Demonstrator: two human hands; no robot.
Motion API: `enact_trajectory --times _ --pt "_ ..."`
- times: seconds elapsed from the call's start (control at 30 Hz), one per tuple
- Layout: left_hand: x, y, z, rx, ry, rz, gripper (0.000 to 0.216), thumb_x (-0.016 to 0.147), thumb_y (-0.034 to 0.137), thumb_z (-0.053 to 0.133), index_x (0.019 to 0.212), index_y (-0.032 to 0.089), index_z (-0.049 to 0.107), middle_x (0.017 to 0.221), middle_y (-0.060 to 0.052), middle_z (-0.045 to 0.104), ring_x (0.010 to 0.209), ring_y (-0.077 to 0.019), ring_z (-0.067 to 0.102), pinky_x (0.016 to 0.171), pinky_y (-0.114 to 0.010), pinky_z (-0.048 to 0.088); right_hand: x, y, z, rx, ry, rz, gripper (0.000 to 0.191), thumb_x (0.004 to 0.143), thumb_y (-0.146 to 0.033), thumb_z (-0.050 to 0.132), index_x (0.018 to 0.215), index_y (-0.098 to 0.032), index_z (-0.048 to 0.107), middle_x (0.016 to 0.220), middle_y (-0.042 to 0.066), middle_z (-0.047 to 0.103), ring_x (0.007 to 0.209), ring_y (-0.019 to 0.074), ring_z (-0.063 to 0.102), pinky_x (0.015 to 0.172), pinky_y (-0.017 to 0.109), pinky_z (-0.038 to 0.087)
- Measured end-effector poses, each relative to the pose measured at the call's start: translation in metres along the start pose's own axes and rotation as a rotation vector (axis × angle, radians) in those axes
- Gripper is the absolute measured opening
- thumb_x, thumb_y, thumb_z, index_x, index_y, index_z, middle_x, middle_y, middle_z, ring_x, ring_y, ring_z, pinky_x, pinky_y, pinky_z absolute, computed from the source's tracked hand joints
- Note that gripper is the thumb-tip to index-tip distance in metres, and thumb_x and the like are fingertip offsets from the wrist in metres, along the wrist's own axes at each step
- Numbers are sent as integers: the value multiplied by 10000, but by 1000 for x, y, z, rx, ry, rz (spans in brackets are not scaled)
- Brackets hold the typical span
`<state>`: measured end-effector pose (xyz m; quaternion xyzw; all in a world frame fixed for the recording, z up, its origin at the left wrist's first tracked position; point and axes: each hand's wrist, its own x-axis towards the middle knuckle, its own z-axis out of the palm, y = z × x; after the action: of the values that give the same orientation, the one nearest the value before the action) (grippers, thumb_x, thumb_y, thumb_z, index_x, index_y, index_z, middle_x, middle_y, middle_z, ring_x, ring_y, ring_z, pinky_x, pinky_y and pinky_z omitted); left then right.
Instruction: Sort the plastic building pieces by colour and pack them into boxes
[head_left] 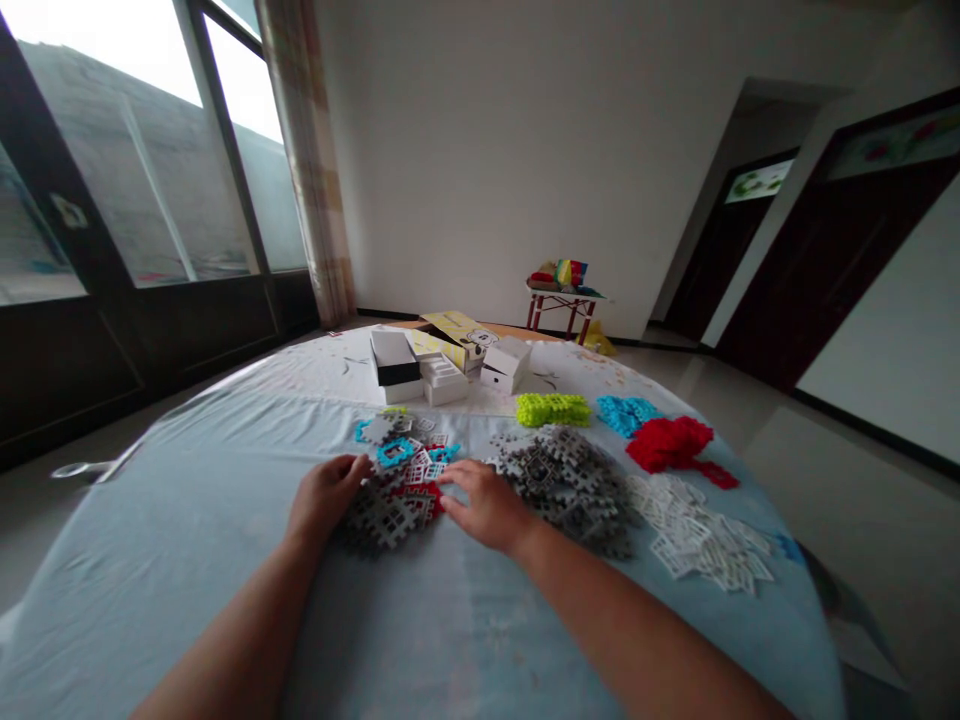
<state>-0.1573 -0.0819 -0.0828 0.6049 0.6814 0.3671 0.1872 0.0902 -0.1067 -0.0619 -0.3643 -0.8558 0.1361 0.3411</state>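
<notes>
A mixed pile of plastic building pieces lies between my hands, with grey lattice pieces (386,515), blue frame pieces (395,452), white pieces (427,468) and red pieces (433,498). My left hand (326,492) rests at the pile's left edge. Its fingers are curled and close together; whatever they hold, if anything, is hidden. From the right, my right hand (484,505) reaches in with thumb and fingers apart, the tips at the red pieces. Just beyond that hand sits a large heap of grey pieces (574,485).
Separate heaps of lime green pieces (553,409), blue pieces (626,414), red pieces (670,443) and white pieces (705,535) lie to the right. White boxes (395,360) and a yellow box (457,335) stand toward the back. A pale cloth (187,520) covers the round table.
</notes>
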Motion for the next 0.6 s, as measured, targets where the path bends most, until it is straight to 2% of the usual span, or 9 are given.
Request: enact_trajectory --times 0.13,0.27,0.47,0.6 --pt "-2 4 1 -9 -34 22 477 753 572 402 753 187 683 743 -43 720 654 -202 631 584 -253 429 9 -8 26 -6 -86 -37 343 774 -327 609 1072 -158 609 1096 94 613 1054 203 527 939 335 381" --pt "-3 7 0 -33 -34 22 465 747 562 418 722 180 682 722 -42 718 636 -200 622 580 -257 424 6 -11 31 -3 -178 -53 423 722 -432 657 1065 -188 609 1088 81 621 1051 218 521 914 355 374" --pt "-1 5 2 -123 -19 10 461 752 553 414 750 165 661 746 -47 716 568 -174 616 559 -257 441 -3 -16 23 13 -145 -9 362 638 -351 749 930 -179 623 976 60 643 986 213 528 873 346 382" --pt "-1 6 1 -161 0 9 430 736 539 446 728 163 656 692 -43 702 563 -177 622 558 -264 456 -7 -26 19 126 -109 71 206 705 -232 694 891 -196 612 874 19 641 870 159 565 793 283 424"
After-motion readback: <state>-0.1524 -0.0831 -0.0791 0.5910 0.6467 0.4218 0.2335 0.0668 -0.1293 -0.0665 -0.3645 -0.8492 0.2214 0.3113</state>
